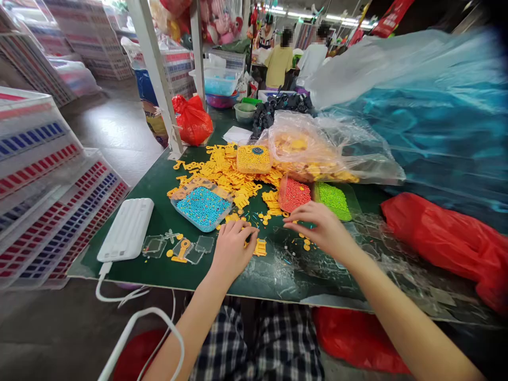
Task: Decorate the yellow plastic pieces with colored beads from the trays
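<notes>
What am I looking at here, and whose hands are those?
There's no robot here. The one picture comes from a camera on a person's head, looking forward and down, so you see their own two bare hands. On the green table sit tubs of tiny blue beads, red beads, green beads and yellow beads, plus a heap of flat yellow plastic pieces and a white power bank. The left hand is by a small yellow piece; the right hand is near the red beads. Whether either pinches something tiny, I can't tell.
</notes>
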Demonstrator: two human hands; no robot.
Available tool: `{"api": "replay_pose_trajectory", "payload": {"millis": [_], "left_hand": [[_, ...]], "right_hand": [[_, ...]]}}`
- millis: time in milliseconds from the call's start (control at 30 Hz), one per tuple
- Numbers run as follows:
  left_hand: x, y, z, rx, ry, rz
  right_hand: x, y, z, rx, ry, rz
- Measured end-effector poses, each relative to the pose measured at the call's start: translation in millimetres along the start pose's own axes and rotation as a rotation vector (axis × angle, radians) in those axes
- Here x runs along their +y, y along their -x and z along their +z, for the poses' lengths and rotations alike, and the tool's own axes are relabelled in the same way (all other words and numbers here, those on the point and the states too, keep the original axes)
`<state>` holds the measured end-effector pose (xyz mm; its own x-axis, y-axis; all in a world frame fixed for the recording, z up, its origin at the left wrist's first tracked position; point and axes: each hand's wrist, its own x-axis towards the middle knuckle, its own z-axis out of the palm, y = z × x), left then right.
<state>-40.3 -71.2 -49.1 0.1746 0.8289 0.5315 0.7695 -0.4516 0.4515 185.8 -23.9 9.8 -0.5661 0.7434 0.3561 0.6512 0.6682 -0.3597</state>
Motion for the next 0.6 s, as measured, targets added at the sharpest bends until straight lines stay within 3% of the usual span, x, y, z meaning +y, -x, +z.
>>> {"api": "replay_pose_trajectory", "payload": {"millis": [133,267,400,600], "left_hand": [[-0.4,0.9,-0.2,-0.051,-0.021,0.015],[-0.7,1.2,-0.4,-0.088,-0.036,0.022],[0.0,1.0,-0.7,-0.133,-0.051,0.019],[2.1,1.0,-2.0,-0.193,-0.06,-0.005]], "right_hand": [[-37.8,17.3,35.2,0.013,-0.116,0.002],[-39.1,24.9,64.1,-0.002,-0.155,0.129],[-35.1,25.9,73.1,-0.001,-0.192,0.179],[-34.7,26.5,74.9,0.031,-0.151,0.137]]}}
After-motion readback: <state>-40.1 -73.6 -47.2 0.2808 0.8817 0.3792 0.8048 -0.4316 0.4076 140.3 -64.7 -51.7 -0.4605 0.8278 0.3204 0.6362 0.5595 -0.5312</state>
